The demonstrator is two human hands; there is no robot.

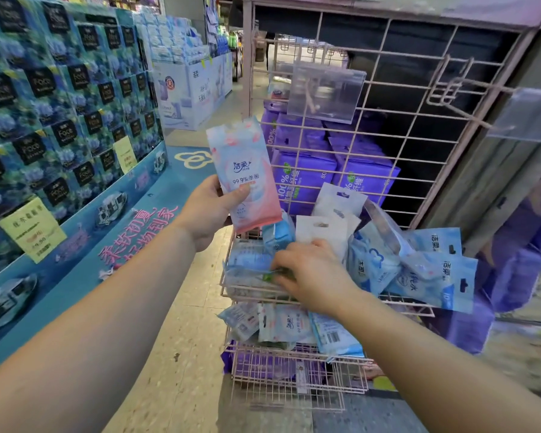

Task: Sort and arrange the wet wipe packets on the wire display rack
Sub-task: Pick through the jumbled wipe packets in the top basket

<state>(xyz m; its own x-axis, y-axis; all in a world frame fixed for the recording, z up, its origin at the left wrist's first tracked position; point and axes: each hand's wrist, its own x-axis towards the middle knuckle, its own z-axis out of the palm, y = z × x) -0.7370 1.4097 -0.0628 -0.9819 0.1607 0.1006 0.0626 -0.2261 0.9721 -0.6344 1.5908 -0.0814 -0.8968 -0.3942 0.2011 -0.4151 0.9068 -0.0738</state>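
The left hand (211,210) holds a pink and pale blue packet (243,173) upright, thumb across its front and fingers curled behind its lower part. The packet is a flat, glossy pouch, pale blue and white at the top and shading to coral pink at the bottom, with blue characters and "99.9%" printed in the middle.

Below and to the right of it, the right hand (313,273) reaches down into the upper basket (231,290) of the pink wire rack (384,126), its fingers curled onto a blue packet (250,264) with a bit of green at the fingertips; whether it actually pinches the packet I cannot tell.

Right of that hand a loose heap of light blue packets (431,270) spills over the basket's edge, each with a dark hanging slot near one end. Behind the hand two white packets (328,220) stand on end. Under the right wrist, the lower basket (294,351) holds more pale blue packets (283,323), one showing a barcode.

Behind the rack's grid, beyond both hands, lie purple packs (306,173).
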